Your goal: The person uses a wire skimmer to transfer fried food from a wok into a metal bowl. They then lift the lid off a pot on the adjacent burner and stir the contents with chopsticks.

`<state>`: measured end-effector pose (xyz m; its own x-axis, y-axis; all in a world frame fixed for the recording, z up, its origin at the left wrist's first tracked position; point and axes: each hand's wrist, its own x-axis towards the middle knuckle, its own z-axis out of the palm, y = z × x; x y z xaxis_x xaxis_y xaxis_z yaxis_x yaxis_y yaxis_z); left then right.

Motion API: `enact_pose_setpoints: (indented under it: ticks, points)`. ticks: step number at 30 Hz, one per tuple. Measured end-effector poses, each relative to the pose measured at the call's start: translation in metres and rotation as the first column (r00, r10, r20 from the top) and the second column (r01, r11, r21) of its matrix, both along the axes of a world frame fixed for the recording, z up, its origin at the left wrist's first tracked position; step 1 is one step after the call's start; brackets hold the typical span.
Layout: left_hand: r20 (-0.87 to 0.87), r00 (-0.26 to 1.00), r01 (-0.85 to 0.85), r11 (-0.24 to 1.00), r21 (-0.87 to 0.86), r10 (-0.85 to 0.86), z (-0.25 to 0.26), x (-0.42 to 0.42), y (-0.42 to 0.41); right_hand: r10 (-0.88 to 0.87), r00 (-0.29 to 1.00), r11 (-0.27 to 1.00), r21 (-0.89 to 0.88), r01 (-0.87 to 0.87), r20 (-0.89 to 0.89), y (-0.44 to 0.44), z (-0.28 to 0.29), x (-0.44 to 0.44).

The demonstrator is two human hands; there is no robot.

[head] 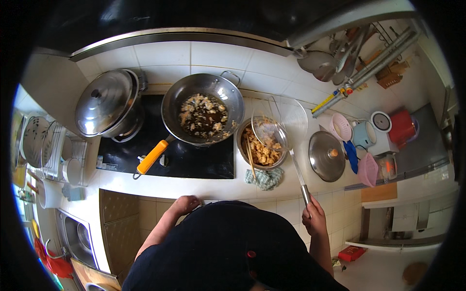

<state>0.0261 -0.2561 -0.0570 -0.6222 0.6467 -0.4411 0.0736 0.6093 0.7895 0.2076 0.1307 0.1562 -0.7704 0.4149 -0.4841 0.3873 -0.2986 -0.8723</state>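
My right hand (314, 214) grips the metal handle of a wire skimmer (269, 132), whose mesh is above a metal bowl (240, 145) of fried pieces (265, 152). A pair of chopsticks (250, 154) leans in that bowl, beside a crumpled green-and-white cloth (267, 179). My left hand (187, 204) is near the counter's front edge, fingers curled; whether it holds anything cannot be told. On the black cooktop (204, 162) stands a wok (169, 105) with an orange handle (153, 157), holding dark oil and small pale fried bits (204, 105).
A lidded steel pot (105, 105) stands on the left of the cooktop. A metal lid (327, 156) lies right of the bowl, near pink baskets (367, 169). A dish rack (82, 152) and a sink (78, 236) are at left. Utensils (342, 54) hang upper right.
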Motion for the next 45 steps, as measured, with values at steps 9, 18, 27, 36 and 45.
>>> enact_pose_setpoints:
  ticks: [9, 18, 27, 36, 45]
  points:
    - [-0.757, 0.521, -0.329, 0.911, 0.248, 0.394, 0.145, -0.046, -0.022, 0.463, 0.883, 0.423, 0.894, -0.147, -0.074, -0.031, -0.053, -0.15]
    - [-0.822, 0.488, -0.602, 0.795, -0.073, 0.294, 0.135, -0.076, -0.082, 0.468, 0.863, -0.119, 0.981, -0.153, 0.191, -0.019, -0.061, -0.235]
    - [-0.755, 0.573, -0.602, 0.789, -0.123, 0.32, 0.13, -0.079, -0.08, 0.645, 0.677, -0.324, 0.93, -0.176, 0.353, 0.002, -0.032, -0.266]
    - [-0.724, 0.602, -0.553, 0.83, -0.073, 0.338, 0.132, -0.089, -0.079, 0.498, 0.792, -0.411, 0.901, -0.142, 0.352, 0.021, -0.029, -0.256]
    - [-0.773, 0.568, -0.523, 0.849, -0.075, 0.282, 0.143, -0.093, -0.08, 0.51, 0.832, 0.235, 0.895, -0.378, 0.218, -0.017, -0.071, -0.219]
